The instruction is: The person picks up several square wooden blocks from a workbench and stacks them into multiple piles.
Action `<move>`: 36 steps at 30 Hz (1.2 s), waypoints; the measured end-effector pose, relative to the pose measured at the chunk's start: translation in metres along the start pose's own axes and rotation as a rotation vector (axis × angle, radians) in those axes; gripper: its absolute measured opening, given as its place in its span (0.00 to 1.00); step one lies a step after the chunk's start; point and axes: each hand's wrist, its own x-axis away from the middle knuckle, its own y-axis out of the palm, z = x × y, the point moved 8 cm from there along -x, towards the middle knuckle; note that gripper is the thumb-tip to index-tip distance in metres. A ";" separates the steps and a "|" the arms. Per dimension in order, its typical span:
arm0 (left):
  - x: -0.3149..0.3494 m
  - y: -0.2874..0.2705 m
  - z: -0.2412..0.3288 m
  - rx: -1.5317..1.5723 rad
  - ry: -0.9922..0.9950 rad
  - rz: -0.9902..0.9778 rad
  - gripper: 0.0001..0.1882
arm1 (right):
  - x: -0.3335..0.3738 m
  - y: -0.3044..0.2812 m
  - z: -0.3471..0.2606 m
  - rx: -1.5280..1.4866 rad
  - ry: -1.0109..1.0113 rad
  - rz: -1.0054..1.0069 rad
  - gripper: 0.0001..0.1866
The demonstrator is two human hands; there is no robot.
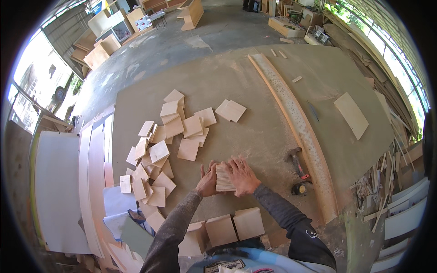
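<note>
1. Two bare hands are clasping a stack of thin wooden squares [225, 180] between them, on the near middle part of a broad brown work surface [268, 141].
2. From where I'm standing, the left hand [207, 182] is clamping the stack's left side, its fingers pointing away from the person.
3. Opposite it, the right hand [245, 176] is gripping the right side, its fingers spreading over the far part of the stack.
4. Between the hands, the layered edges are showing as fine parallel lines.
5. Many loose wooden squares [159, 152] are lying to the left and beyond, overlapping in an untidy spread, while an overlapping pair [234, 111] is resting slightly apart on the far right of them.
6. Closer to the person's body, more square pieces [221, 229] are sitting in a row; I'm not managing to see how deep they go.
7. Right of the hands, a hammer [298, 165] is lying with its head away from the person, and a tape measure [299, 189] is resting just on its near side.
8. Beyond these tools, a long speckled strip [298, 113] is stretching along the surface, and a pale board [351, 115] is lying past it.
</note>
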 end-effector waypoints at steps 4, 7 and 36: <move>-0.001 0.012 -0.005 0.039 -0.067 -0.014 0.76 | -0.006 -0.009 -0.017 -0.064 -0.019 0.157 0.68; 0.000 0.014 -0.007 0.101 -0.103 -0.041 0.78 | -0.014 -0.001 -0.016 -0.127 -0.004 0.129 0.66; 0.251 -0.198 -0.070 0.964 -0.379 1.021 0.43 | 0.064 0.074 0.074 -0.747 0.320 0.641 0.67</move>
